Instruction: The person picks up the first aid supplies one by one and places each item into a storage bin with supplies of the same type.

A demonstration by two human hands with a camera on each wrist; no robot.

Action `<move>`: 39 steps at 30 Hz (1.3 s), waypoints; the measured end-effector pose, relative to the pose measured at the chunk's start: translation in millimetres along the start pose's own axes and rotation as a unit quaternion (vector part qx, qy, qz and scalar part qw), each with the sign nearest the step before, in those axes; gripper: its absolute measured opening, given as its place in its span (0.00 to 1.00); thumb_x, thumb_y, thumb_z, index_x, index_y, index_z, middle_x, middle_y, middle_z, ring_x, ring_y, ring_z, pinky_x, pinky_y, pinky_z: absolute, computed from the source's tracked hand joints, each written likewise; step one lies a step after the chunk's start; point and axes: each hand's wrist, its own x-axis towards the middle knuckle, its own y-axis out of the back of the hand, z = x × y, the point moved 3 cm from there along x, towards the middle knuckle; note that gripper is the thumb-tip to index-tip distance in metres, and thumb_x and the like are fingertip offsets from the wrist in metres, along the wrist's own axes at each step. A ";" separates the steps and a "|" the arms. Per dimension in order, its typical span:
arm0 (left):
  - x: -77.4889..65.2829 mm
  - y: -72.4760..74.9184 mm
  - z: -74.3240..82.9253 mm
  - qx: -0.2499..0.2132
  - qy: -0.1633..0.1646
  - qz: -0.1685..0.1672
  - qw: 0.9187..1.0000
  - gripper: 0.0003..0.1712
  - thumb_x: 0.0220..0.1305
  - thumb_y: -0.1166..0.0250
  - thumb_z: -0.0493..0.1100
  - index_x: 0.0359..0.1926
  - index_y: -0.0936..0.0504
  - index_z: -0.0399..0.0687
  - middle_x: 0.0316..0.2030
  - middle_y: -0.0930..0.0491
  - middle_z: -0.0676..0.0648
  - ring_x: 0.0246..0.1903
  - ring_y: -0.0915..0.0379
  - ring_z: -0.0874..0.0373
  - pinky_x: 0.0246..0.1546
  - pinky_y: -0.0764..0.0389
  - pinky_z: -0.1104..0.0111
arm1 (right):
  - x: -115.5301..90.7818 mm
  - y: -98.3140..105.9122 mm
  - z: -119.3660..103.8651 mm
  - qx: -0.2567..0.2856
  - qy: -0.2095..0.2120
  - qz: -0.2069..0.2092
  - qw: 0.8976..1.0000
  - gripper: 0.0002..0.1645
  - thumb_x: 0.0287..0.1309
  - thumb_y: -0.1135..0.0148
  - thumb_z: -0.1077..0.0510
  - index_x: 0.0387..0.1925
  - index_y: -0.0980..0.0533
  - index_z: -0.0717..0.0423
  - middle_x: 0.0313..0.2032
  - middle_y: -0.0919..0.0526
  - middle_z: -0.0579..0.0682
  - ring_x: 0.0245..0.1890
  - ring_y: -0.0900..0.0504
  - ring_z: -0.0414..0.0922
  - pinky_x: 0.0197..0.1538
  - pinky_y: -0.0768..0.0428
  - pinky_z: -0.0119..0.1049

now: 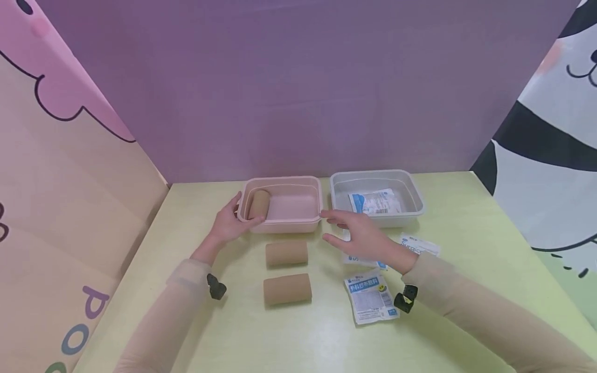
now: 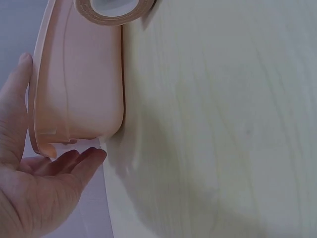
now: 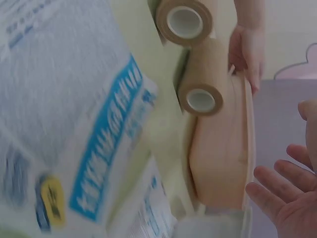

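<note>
A pink plastic box [image 1: 294,226] stands at the back of the table with a brown tape roll [image 1: 259,204] lying in its left end. My left hand [image 1: 229,223] holds the box's left end, thumb along the front rim and fingers bent about the end wall, as the left wrist view also shows. My right hand [image 1: 359,234] is spread with fingers extended, its fingertips at the box's right front corner; whether they touch it I cannot tell. Two more brown tape rolls lie in front, a nearer roll [image 1: 287,289] and a farther roll [image 1: 286,254].
Beside the pink box stands a grey-white plastic box [image 1: 396,221] holding a gauze dressing packet [image 1: 375,202]. Several more packets lie in front of it, among them a blue-and-white packet [image 1: 371,298] and one partly under my right wrist [image 1: 420,243]. A purple wall [image 1: 298,103] rises behind.
</note>
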 end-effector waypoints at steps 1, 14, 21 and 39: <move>-0.6 0.3 -1.1 -0.001 0.002 0.002 1.000 0.67 0.59 0.20 0.60 0.86 0.52 0.43 0.75 0.31 0.28 0.73 0.29 0.36 0.69 0.21 0.48 | 0.9 -4.6 -1.4 0.003 0.003 -0.005 1.000 0.32 0.69 0.29 0.53 0.70 0.24 0.59 0.68 0.18 0.57 0.61 0.13 0.56 0.63 0.14 0.48; -1.8 -2.7 -8.8 -0.034 0.013 0.020 0.999 0.67 0.57 0.18 0.59 0.86 0.49 0.46 0.71 0.25 0.29 0.67 0.21 0.39 0.62 0.15 0.51 | 16.6 -55.5 -9.3 -0.004 0.047 -0.053 0.997 0.29 0.67 0.27 0.54 0.66 0.22 0.56 0.61 0.13 0.54 0.60 0.13 0.53 0.65 0.16 0.50; -0.4 -10.2 -6.8 -0.040 0.009 0.023 0.999 0.67 0.56 0.18 0.58 0.86 0.48 0.47 0.68 0.22 0.30 0.64 0.19 0.41 0.58 0.14 0.53 | 19.5 -74.8 -8.6 -0.026 0.037 -0.075 0.996 0.29 0.65 0.25 0.50 0.63 0.20 0.58 0.58 0.12 0.52 0.60 0.14 0.50 0.68 0.18 0.48; -6.3 -16.3 0.5 -0.044 0.021 0.016 0.999 0.66 0.56 0.17 0.57 0.86 0.47 0.50 0.67 0.21 0.32 0.61 0.16 0.42 0.54 0.13 0.56 | 18.9 -69.5 -13.0 -0.033 0.008 -0.061 0.998 0.31 0.62 0.24 0.55 0.65 0.21 0.57 0.64 0.15 0.54 0.66 0.18 0.54 0.72 0.22 0.51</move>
